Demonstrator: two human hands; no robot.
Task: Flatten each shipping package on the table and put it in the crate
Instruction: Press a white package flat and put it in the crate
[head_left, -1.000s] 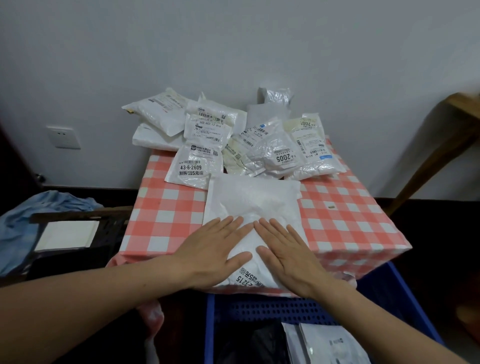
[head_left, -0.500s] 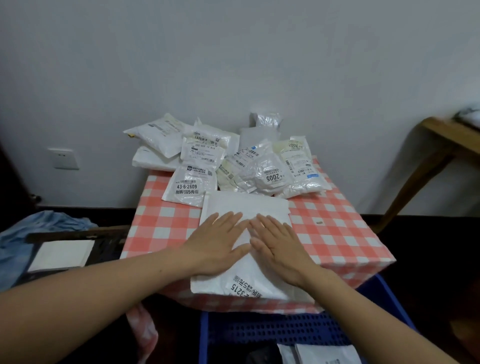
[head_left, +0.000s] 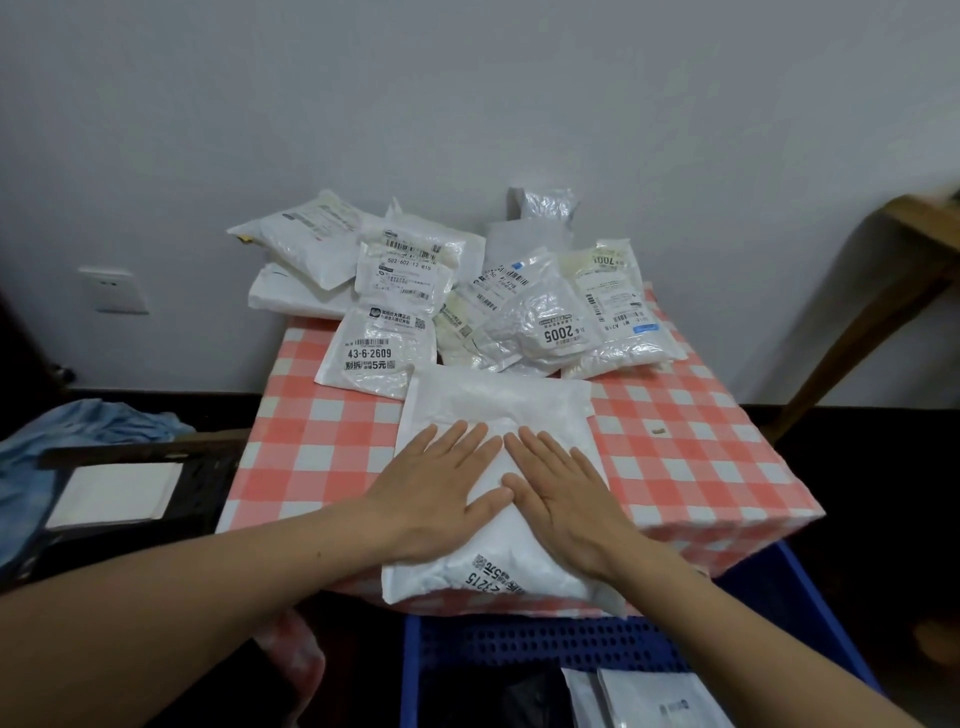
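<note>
**White shipping package (head_left: 498, 408) under two palms, at the 6 o'clock edge of the checked table (head_left: 322, 431).**
Left hand (head_left: 441, 493) and right hand (head_left: 566, 499) lie side by side on it, fingers straight and slightly spread, grasping nothing. The package's labelled end overhangs the near edge. A heap of other packages (head_left: 467, 296) sits at the table's 12 o'clock. The blue crate (head_left: 519, 644) stands below at 6 o'clock, with flat packages (head_left: 654, 701) inside toward 5 o'clock.

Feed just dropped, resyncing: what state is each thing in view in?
left grip: open, flat, pressing the white package.
right grip: open, flat, pressing the same package.
white package: lying on the table, label up, under both palms.
package pile: heaped at the table's back, untouched.
crate: open-topped, flat packages inside.
</note>
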